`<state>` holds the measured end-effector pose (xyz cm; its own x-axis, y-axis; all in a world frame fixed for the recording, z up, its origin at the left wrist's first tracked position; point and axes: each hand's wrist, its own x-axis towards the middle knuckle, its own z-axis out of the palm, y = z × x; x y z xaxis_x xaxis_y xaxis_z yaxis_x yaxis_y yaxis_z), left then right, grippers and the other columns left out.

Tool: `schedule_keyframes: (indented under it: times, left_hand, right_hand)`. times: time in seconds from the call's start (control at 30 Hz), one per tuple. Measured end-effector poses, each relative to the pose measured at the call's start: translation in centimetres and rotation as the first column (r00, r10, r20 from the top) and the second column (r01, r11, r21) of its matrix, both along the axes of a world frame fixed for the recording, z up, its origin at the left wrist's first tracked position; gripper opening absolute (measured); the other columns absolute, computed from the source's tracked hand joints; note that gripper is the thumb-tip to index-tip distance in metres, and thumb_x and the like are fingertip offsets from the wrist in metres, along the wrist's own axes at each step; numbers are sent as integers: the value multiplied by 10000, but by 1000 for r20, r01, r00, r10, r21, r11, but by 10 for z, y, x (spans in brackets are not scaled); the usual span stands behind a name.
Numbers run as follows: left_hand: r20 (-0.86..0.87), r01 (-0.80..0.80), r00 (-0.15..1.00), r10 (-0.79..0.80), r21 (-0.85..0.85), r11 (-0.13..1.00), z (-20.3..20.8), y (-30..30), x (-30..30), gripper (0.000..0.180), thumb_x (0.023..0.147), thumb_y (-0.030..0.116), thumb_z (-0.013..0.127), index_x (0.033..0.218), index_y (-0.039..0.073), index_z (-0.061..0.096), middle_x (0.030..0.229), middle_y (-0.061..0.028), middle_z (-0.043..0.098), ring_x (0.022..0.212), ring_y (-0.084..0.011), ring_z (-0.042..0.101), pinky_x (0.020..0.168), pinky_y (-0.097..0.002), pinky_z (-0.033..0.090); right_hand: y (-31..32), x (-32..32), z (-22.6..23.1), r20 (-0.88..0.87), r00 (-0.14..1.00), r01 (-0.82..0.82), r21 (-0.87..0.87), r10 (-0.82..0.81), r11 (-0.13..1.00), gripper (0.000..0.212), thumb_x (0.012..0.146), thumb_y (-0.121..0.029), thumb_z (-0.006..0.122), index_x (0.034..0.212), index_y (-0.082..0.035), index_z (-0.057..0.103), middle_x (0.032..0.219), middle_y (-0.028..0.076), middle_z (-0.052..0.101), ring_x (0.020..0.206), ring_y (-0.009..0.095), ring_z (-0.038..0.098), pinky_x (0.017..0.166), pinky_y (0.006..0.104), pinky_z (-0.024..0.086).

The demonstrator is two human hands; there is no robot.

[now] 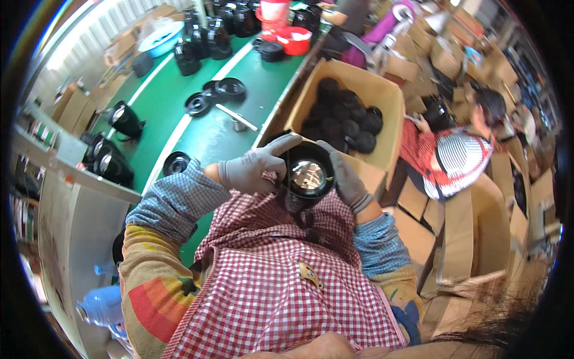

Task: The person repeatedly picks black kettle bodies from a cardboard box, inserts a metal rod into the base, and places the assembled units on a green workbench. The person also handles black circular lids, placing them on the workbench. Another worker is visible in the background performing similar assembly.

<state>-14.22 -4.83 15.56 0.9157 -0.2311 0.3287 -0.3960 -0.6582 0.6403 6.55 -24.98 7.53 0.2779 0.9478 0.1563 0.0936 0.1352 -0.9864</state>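
Observation:
A black round pot-like vessel (pixel 293 202) with a shiny metal inside is held in front of my checked apron, its opening facing up toward me. A dark handle-like part hangs from its near side. My left hand (pixel 254 167), in a grey glove, grips its left side with the fingers at the rim. Along the right side of the vessel curves my right hand (pixel 348 179), gloved too, its fingers pressed to the wall. Just beyond stands a yellowish bin (pixel 388 99) with many round black parts (pixel 347 119) in it.
On the green table (pixel 161 110) to the left lie black discs (pixel 230 88), a whitish rod (pixel 237 117) and several black vessels (pixel 125 119). Red containers (pixel 294 40) stand at its far end. At right, a person in red (pixel 442 152) sits among cardboard boxes (pixel 472 221).

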Motion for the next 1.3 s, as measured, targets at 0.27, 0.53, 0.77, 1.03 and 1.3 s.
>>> schedule_keyframes:
  times: [0.27,0.53,0.77,1.03,1.3]
  left_hand:
    - [-554,-219,786,-276,-666,713,-127,10,43,431,603,-294,500,891,-2,632,1603,-187,374,1350,-282,509,1080,-369,477]
    - [-320,103,891,-323,-548,830,-150,18,53,485,686,-202,516,1096,17,653,1582,-197,416,1445,-300,416,1171,-442,363]
    - [-541,-785,593,596,-552,281,-131,167,57,555,861,85,677,1403,24,574,1339,-118,654,1240,-214,608,1034,-332,492]
    - [32,-543,439,898,806,236,-159,352,47,597,763,149,729,1347,203,624,1594,-133,405,1495,-363,327,1188,-534,317]
    - [-3,-531,830,557,300,793,-68,246,70,56,871,-10,650,923,8,656,1428,-201,548,1167,-423,629,995,-437,528]
  right_hand:
    - [-81,-73,-81,20,929,363,-235,-369,902,526,1070,-192,531,1492,91,393,1451,208,546,1343,254,520,1130,315,386]
    - [-58,-23,4,595,746,534,-266,-299,803,384,1020,-250,595,1284,22,654,1191,214,708,1078,265,708,932,351,548]
    - [-17,2,-63,274,908,347,-64,-318,936,426,1089,-232,482,1412,41,537,1412,197,596,1311,293,573,1112,376,434]
    - [-6,9,-62,-25,911,394,-232,-411,889,478,1120,-290,397,1404,67,540,1375,197,620,1252,277,615,1112,382,448]
    - [35,49,-31,111,882,464,-35,-458,885,467,1102,-260,456,1434,65,506,1478,186,536,1359,262,522,1149,350,397]
